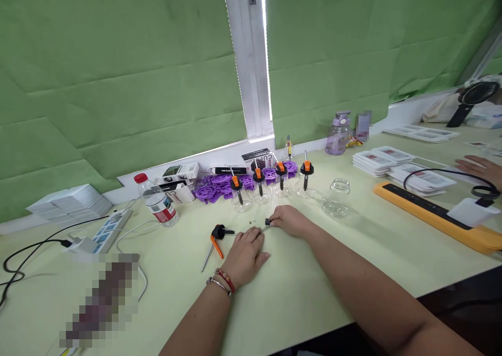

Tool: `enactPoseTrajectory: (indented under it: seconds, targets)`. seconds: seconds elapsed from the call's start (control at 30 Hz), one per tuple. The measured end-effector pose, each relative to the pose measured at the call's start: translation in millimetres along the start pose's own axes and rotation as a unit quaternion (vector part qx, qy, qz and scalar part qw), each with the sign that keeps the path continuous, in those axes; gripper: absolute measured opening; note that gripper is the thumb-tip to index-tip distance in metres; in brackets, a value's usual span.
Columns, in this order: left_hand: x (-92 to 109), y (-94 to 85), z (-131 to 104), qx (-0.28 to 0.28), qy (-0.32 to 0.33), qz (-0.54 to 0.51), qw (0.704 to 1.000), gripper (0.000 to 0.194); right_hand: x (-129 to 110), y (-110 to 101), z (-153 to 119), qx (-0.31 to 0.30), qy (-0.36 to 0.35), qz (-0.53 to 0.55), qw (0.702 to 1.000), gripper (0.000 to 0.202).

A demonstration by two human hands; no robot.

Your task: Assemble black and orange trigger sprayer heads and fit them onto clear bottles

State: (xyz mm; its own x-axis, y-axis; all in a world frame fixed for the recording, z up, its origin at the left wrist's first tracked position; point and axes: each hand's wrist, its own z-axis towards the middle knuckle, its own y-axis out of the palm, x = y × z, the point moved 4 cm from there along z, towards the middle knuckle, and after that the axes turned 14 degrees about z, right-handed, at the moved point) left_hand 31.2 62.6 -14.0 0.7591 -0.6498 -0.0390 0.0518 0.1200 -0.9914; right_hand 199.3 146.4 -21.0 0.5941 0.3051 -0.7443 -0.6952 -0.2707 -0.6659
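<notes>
My right hand (pixel 289 221) pinches a small black cylindrical part (pixel 267 222) just above the table. A thin coil spring (pixel 265 229) runs from beside that part toward my left hand (pixel 246 254). My left hand lies palm down with its thumb apart, its fingertips at the spring's near end; whether they press on it I cannot tell. Left of that hand lies a black lid with an orange crank (pixel 217 236) and a metal rod. Tiny bits (pixel 252 221) lie beyond my fingers. Several glass jars (pixel 306 191) with orange and black crank tops stand behind, beside an open glass jar (pixel 336 199).
A red-capped bottle (pixel 157 202), purple plastic parts (pixel 214 187) and small boxes (pixel 180 172) line the back. Power strips lie left (pixel 112 230) and right, the right one yellow (pixel 435 215), with cables. White stacks (pixel 382 160) and another person's hand (pixel 480 169) are at right.
</notes>
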Motion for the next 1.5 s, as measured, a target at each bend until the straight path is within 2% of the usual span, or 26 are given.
enactPoseTrajectory:
  seconds: [0.17, 0.27, 0.37, 0.47, 0.7, 0.83, 1.17, 1.4, 1.5]
  targets:
    - [0.8, -2.2, -0.3, 0.007, 0.0, -0.001, 1.0, 0.038, -6.9, -1.3, -2.5, 0.021, -0.027, 0.006, 0.999, 0.023]
    - [0.6, -1.9, -0.2, 0.007, 0.002, -0.002, 1.0, 0.039, -19.4, 0.1, -4.9, 0.04, -0.08, 0.0, 0.996, 0.022]
    - [0.0, -1.2, 0.5, 0.006, 0.001, -0.004, 1.0, 0.042, -35.2, 10.6, -7.1, 0.001, -0.155, -0.04, 0.987, 0.019]
    - [-0.4, -1.3, 0.7, 0.008, 0.001, -0.005, 1.0, 0.046, -44.9, 22.7, -8.5, -0.05, -0.186, -0.101, 0.976, 0.02]
    - [-1.8, -1.6, -1.4, 0.013, 0.009, -0.003, 1.0, 0.046, -46.6, 28.8, -11.5, -0.068, -0.147, -0.163, 0.973, 0.019]
    - [-3.2, 0.2, -1.7, 0.014, 0.013, -0.003, 1.0, 0.048, -46.6, 29.9, -13.2, -0.064, -0.136, -0.171, 0.974, 0.024]
    - [-6.1, 1.2, -2.9, 0.005, 0.014, -0.009, 1.0, 0.046, -45.0, 29.6, -14.6, -0.063, -0.091, -0.17, 0.979, 0.018]
    - [-7.6, 2.0, -3.2, 0.005, 0.011, -0.013, 1.0, 0.044, -39.4, 26.6, -11.8, -0.046, -0.047, -0.049, 0.997, 0.02]
    - [-7.2, 1.4, -3.3, 0.005, 0.012, -0.013, 1.0, 0.044, -30.8, 26.5, -8.4, -0.036, -0.01, 0.056, 0.998, 0.018]
